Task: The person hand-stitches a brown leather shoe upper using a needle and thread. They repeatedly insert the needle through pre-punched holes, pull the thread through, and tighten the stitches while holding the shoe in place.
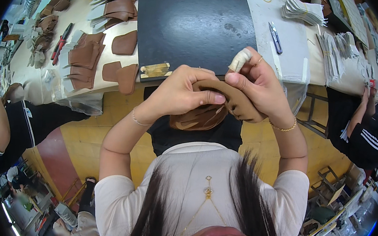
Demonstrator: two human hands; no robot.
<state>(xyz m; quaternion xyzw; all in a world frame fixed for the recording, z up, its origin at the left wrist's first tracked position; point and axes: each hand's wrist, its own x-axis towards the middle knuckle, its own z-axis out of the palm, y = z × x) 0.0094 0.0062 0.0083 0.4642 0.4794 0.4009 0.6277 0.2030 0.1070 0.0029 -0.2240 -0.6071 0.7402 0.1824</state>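
Over my lap, in front of the table edge, I hold a curved brown leather piece point(241, 99) with a matt, soft-looking surface and a few dark folds or gaps along its lower side. My left hand point(185, 90) grips its left part, the thumb lying across it. On the right, my right hand point(261, 85) has its palm and lower fingers round the other end. Its thumb and wrapped index finger point(240, 60) are bent close together above the edge; anything between them is too small to make out. Shinier brown leather point(195, 120) hangs below; whether it is joined cannot be seen.
A black mat point(193, 23) covers the table's middle. Brown leather pieces point(83, 58) lie in stacks to its left, near red-handled pliers point(62, 44). Thread snips point(275, 37) and bundled white pieces point(305, 11) lie right. Co-workers sit on both sides, one in a black striped sleeve point(369, 137).
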